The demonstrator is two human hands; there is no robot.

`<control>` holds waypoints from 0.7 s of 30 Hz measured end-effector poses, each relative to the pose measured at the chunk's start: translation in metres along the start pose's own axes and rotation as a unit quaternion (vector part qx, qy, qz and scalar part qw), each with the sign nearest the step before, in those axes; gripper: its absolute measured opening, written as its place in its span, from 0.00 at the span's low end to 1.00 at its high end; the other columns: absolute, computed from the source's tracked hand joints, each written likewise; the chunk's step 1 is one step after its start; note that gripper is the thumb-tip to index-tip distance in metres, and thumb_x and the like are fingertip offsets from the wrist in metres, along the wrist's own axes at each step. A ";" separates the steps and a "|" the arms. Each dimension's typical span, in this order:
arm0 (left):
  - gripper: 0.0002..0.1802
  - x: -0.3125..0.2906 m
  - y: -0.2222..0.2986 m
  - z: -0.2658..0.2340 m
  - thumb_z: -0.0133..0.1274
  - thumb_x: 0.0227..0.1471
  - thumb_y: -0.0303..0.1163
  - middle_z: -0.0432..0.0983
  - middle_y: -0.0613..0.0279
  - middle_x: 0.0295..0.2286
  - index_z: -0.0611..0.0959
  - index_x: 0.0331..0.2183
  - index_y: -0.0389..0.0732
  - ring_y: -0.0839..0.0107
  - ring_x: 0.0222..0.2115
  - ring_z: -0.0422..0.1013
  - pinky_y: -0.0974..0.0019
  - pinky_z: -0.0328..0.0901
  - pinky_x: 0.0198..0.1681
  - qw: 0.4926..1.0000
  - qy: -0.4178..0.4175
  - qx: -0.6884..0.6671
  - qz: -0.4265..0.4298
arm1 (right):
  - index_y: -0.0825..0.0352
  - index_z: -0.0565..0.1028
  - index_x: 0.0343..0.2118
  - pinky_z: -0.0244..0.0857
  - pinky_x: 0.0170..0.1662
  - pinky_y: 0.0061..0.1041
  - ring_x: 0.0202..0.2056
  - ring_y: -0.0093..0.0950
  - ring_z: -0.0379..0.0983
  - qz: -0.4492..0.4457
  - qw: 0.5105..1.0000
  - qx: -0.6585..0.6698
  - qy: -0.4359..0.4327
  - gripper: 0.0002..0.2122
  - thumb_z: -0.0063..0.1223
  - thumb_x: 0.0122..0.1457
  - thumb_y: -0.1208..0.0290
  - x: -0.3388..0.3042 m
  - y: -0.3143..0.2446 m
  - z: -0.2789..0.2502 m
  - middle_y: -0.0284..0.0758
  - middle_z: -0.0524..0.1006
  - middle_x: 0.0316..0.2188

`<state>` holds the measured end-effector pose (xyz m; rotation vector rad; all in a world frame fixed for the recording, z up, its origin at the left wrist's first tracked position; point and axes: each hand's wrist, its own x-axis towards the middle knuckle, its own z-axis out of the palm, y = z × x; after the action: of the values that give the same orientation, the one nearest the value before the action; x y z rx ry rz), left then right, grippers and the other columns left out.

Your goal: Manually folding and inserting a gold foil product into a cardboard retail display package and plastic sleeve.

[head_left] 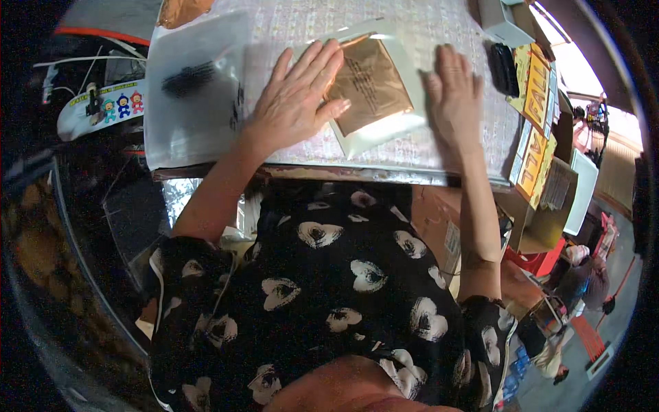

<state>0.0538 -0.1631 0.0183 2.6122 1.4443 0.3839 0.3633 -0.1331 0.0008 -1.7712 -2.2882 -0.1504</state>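
A clear plastic bag (414, 77) lies on the patterned tabletop, with a folded shiny copper-coloured piece (379, 93) inside it and dark print across its front. My left hand (300, 93) rests flat at the bag's left edge, fingers stretched and thumb lying over its lower left part. To the right of the bag, my right hand (453, 99) is held palm down with fingers extended, slightly blurred and holding nothing. Left of my left hand lies a flat pile of clear plastic bags (195, 117) with black print.
More copper-coloured material (184, 10) sits at the far left. A dark object (504, 69), a small white box (504, 24) and yellow printed cardboard (535, 161) line the right side. Left of the table stands a white board with cartoon figures (103, 110). People (580, 281) are in the right background.
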 end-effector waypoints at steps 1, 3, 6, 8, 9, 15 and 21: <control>0.41 0.000 -0.002 0.001 0.46 0.64 0.55 0.52 0.54 0.69 0.63 0.66 0.37 0.61 0.70 0.47 0.44 0.40 0.71 1.000 0.000 -0.009 -0.010 | 0.64 0.62 0.67 0.43 0.71 0.49 0.70 0.42 0.54 0.019 0.999 0.040 0.019 0.28 0.39 0.72 0.51 -0.005 0.014 -0.007 0.41 0.61 0.69; 0.37 0.011 -0.009 0.000 0.49 0.63 0.52 0.64 0.52 0.63 0.67 0.64 0.39 0.56 0.64 0.61 0.46 0.53 0.66 0.998 0.059 0.002 0.013 | 0.65 0.68 0.64 0.52 0.67 0.44 0.64 0.39 0.63 0.072 0.989 0.127 0.023 0.25 0.43 0.71 0.54 -0.024 0.035 -0.024 0.43 0.68 0.64; 0.26 0.043 -0.032 0.002 0.59 0.57 0.45 0.80 0.53 0.40 0.79 0.52 0.40 0.49 0.40 0.77 0.49 0.70 0.45 0.977 0.205 -0.043 0.034 | 0.68 0.76 0.56 0.67 0.56 0.33 0.51 0.33 0.76 0.216 0.934 0.284 -0.016 0.19 0.50 0.70 0.61 -0.053 0.013 -0.068 0.45 0.79 0.51; 0.26 0.059 -0.033 0.001 0.59 0.57 0.45 0.79 0.51 0.43 0.79 0.51 0.38 0.48 0.43 0.76 0.50 0.69 0.47 0.987 0.159 -0.026 0.010 | 0.72 0.80 0.49 0.72 0.45 0.26 0.39 0.28 0.80 0.263 0.902 0.337 -0.052 0.14 0.55 0.67 0.68 -0.067 0.002 -0.074 0.43 0.84 0.39; 0.27 0.065 -0.032 0.000 0.60 0.57 0.45 0.78 0.48 0.45 0.80 0.51 0.37 0.47 0.46 0.74 0.51 0.68 0.49 0.994 0.111 -0.007 -0.021 | 0.73 0.80 0.48 0.72 0.41 0.25 0.35 0.26 0.79 0.218 0.919 0.325 -0.045 0.13 0.56 0.67 0.69 -0.074 0.001 -0.070 0.41 0.85 0.36; 0.35 0.084 -0.049 -0.006 0.69 0.45 0.54 0.81 0.48 0.37 0.82 0.46 0.37 0.52 0.37 0.78 0.54 0.71 0.40 0.990 0.018 -0.121 -0.077 | 0.72 0.81 0.44 0.72 0.39 0.30 0.33 0.34 0.81 0.174 0.938 0.298 -0.025 0.11 0.57 0.64 0.71 -0.082 -0.026 -0.063 0.48 0.83 0.34; 0.32 0.088 -0.051 -0.029 0.71 0.43 0.50 0.81 0.53 0.29 0.84 0.42 0.36 0.60 0.30 0.78 0.59 0.70 0.34 0.968 -0.098 -0.195 -0.127 | 0.72 0.79 0.48 0.72 0.39 0.31 0.32 0.37 0.81 0.149 0.955 0.255 -0.005 0.13 0.57 0.63 0.71 -0.075 -0.028 -0.058 0.48 0.82 0.33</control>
<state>0.0488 -0.0616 0.0474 2.0674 1.4412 0.3269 0.3616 -0.2243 0.0394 -1.7901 -1.8075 0.4629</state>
